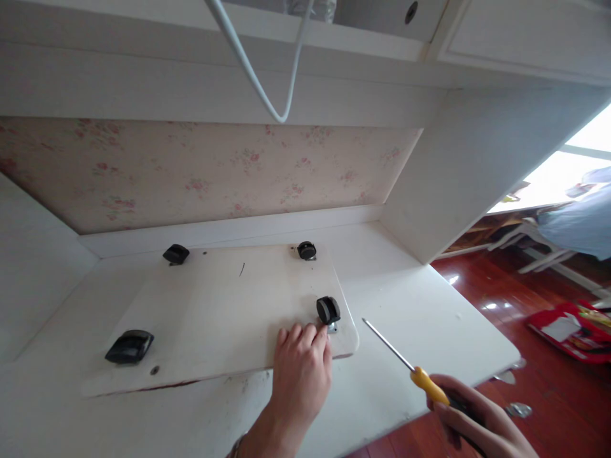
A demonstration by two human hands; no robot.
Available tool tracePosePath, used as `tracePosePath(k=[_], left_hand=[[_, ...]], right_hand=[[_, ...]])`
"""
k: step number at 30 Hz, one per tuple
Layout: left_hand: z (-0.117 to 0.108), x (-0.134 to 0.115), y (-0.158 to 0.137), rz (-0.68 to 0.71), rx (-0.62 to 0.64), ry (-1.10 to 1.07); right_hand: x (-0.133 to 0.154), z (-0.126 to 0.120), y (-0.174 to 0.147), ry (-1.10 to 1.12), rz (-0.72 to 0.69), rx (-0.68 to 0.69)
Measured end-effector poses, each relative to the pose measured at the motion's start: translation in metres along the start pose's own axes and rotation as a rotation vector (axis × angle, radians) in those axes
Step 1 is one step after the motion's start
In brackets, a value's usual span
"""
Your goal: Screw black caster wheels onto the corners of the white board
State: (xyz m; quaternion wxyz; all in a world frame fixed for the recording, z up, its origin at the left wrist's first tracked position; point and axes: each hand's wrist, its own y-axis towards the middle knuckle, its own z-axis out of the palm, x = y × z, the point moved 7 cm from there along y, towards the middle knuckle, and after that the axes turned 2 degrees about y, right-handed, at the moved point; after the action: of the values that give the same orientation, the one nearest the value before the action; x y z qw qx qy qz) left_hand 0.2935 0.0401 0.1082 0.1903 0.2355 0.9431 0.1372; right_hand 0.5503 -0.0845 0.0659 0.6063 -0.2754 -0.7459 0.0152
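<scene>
A white board [214, 305] lies flat on the white desktop, with a black caster at each corner. My left hand [303, 359] rests on its near right part, fingers bent and close together. The fingertips hold the metal base of the near right caster [328, 310]; the exact grip is partly hidden. In my right hand [470, 410] is a screwdriver [429, 385] with a yellow and black handle. Its thin metal shaft points up and left, the tip just right of the board and apart from the caster.
Other casters stand at the far right [306, 250], far left [176, 254] and near left [130, 346]. A white cable [279, 117] hangs from the shelf above. Side panels [443, 165] enclose the desktop. On the floor at right lies a red tool case [568, 331].
</scene>
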Motion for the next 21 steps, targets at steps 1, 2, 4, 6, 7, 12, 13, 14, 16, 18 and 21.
tracePosePath(k=[1,2,4,6,7,12,13,14,16,18,21], left_hand=[[-0.001,0.000,0.000,0.002,-0.003,0.003],[-0.002,0.000,-0.001,0.004,-0.005,0.007],[-0.004,0.001,-0.002,0.006,-0.010,0.013],[-0.007,0.004,-0.004,0.009,-0.008,0.018],[-0.008,0.005,-0.005,0.010,-0.006,0.019],[-0.015,0.021,-0.013,-0.008,0.018,-0.013],[-0.015,0.023,-0.015,-0.009,0.025,-0.024],[-0.016,0.026,-0.017,-0.004,0.034,-0.034],[-0.015,0.028,-0.019,0.010,0.050,-0.052],[-0.014,0.029,-0.020,0.020,0.055,-0.071],[-0.012,0.026,-0.019,0.034,0.050,-0.091]], right_hand=[[-0.002,0.001,0.000,0.072,-0.004,-0.043],[-0.004,0.005,0.001,0.153,0.001,-0.069],[-0.008,0.021,0.002,0.313,0.032,-0.085],[-0.008,0.038,0.005,0.405,0.065,-0.080],[-0.007,0.046,0.007,0.418,0.073,-0.082],[0.006,0.074,0.024,0.400,0.068,-0.055],[0.008,0.079,0.028,0.412,0.065,-0.047],[0.010,0.083,0.032,0.428,0.062,-0.045],[0.012,0.091,0.038,0.442,0.050,-0.052],[0.014,0.098,0.043,0.409,0.036,-0.062],[0.018,0.103,0.050,0.341,0.009,-0.080]])
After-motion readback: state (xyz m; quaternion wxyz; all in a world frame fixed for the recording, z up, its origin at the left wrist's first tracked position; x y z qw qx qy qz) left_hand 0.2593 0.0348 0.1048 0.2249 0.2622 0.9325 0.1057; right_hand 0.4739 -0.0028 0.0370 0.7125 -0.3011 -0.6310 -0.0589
